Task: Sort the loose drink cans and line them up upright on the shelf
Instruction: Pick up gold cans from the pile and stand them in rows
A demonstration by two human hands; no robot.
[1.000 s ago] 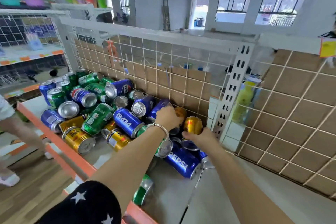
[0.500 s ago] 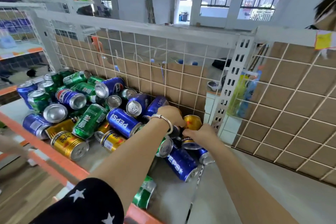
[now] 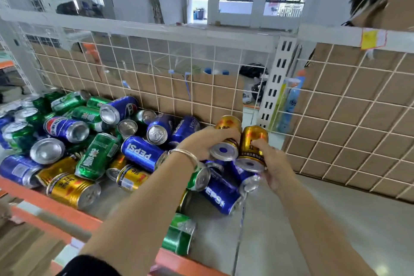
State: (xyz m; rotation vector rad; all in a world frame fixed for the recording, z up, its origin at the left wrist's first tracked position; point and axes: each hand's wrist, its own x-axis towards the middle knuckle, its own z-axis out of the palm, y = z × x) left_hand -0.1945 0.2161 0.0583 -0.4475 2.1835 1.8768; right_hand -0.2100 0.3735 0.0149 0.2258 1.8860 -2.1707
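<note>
Head view: both hands reach over the shelf, at the right end of the pile of cans.

1. Left hand: its fingers are curled round the left gold can and grip it from above. The can is tilted, with its silver end facing the camera. A bracelet sits on this wrist.
2. Right hand: its fingers and thumb are clamped on the right gold can, holding it from the right side near its lower end. This can is closer to upright and leans slightly.
3. The two gold cans are side by side and touching or nearly touching, between the two hands. They are raised above the blue cans at the edge of the pile. Whether they touch those cans cannot be told.
4. The pile lies on the left part of the shelf. It holds blue, green and gold cans, most of them on their sides. A blue Pepsi can lies just left of the left wrist. A green can lies on its side below the left forearm, near the orange front rail.
5. A wire grid panel backed with cardboard closes the rear of the shelf, and a slotted post stands behind the held cans.
</note>
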